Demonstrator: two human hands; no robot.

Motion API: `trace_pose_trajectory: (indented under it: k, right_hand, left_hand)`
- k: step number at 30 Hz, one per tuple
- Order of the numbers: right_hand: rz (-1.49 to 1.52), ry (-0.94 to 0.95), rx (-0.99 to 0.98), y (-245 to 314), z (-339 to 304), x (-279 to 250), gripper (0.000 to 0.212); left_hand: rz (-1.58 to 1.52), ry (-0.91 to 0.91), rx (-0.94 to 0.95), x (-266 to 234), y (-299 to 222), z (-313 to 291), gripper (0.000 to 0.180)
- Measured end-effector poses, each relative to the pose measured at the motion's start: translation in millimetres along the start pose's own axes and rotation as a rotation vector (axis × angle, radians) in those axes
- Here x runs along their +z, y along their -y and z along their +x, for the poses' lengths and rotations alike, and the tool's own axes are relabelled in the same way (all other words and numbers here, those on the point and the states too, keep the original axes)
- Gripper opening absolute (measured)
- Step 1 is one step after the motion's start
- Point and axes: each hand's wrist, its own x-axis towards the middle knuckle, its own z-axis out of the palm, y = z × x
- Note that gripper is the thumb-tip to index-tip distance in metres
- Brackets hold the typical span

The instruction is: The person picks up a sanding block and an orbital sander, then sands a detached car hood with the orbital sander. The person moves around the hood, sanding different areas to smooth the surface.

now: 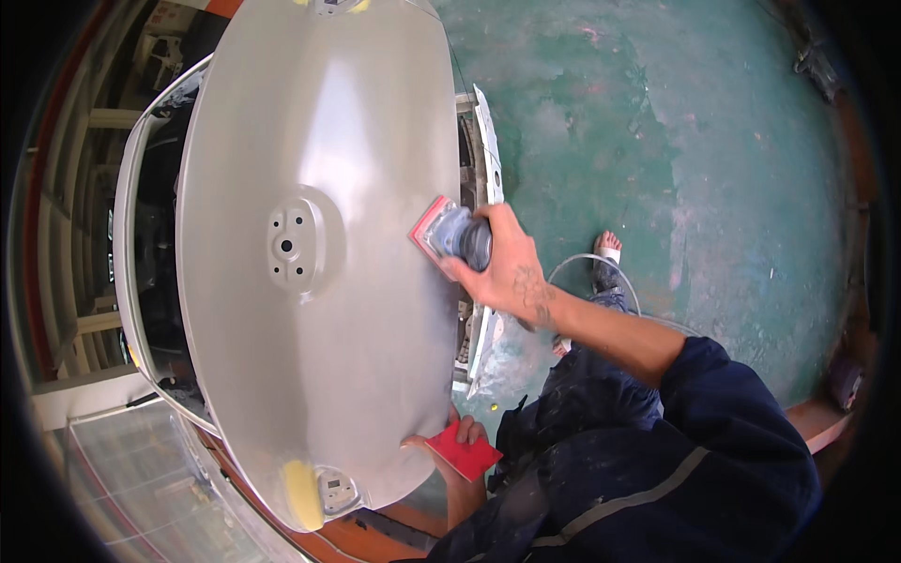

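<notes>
My right hand (511, 267) grips a grey-and-black power sander (460, 236) with a red pad at its edge. The sander sits near the right edge of a smooth grey car body panel (375, 328); whether its pad touches the surface is hard to see. Lower down, my left hand (460, 460) holds a flat red sanding pad (465, 452) beside the panel's lower right edge, its fingers over the pad.
The panel has a central recess with several holes (298, 244) and a yellow patch (302, 493) at its lower end. A pale metal frame (483, 178) stands along its right side. A hose (624, 277) curves over the green floor (732, 169) beside my foot (608, 246).
</notes>
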Motion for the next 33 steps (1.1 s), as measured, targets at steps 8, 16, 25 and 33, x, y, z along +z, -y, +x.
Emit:
trace_pose_trajectory:
  k: [8, 16, 25, 33]
  right_hand:
    - [-0.024, 0.272, -0.058, -16, -95, 6, 0.068]
    - [-0.031, -0.011, 0.121, -27, 133, -26, 0.068]
    - [-0.023, 0.18, -0.089, 25, 46, -8, 0.057]
    - [-0.196, 0.388, -0.351, 46, 147, -27, 0.057]
  left_hand:
    - [-0.034, -0.079, 0.013, -12, -4, -5, 0.105]
    - [-0.068, -0.004, 0.037, 5, 6, -5, 0.095]
    - [-0.082, -0.003, 0.092, -6, 10, -4, 0.094]
    - [-0.08, -0.321, 0.315, 25, 27, 5, 0.091]
